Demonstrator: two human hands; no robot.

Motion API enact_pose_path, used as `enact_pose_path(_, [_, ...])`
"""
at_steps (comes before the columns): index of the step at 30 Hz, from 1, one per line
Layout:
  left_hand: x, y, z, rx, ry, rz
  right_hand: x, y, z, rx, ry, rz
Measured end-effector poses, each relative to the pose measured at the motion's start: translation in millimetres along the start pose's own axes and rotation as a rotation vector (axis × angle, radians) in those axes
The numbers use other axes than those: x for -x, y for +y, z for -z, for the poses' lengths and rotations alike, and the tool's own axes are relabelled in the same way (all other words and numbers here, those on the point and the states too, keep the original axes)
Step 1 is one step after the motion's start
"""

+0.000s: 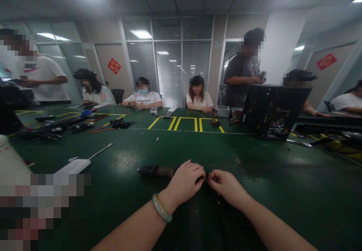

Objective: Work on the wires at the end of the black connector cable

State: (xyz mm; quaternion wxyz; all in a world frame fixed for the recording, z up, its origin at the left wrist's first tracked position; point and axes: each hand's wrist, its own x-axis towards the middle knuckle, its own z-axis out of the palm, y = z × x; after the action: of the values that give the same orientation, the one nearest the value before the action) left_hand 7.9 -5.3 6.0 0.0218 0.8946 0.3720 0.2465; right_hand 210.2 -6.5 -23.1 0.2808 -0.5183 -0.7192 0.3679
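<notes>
My left hand is closed over a dark sleeved cable bundle that lies on the green table; its connector end sticks out to the left of the hand. My right hand pinches the same bundle just to the right of the left hand, fingertips nearly touching it. More dark cable runs from under both hands toward me. A pale green bracelet sits on my left wrist.
A white electric screwdriver lies to the left. An open black computer case stands at the right. Cable bundles and tools lie at the far left. Several people sit or stand around the table's far side. Yellow tape marks cross the middle.
</notes>
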Motion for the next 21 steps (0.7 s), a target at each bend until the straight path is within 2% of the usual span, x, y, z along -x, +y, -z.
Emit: enact_pose_path(21, [1.6,-1.4,-5.2,0.003,0.060,0.025,1.4,-3.6,1.0,0.000,-0.004,-0.005])
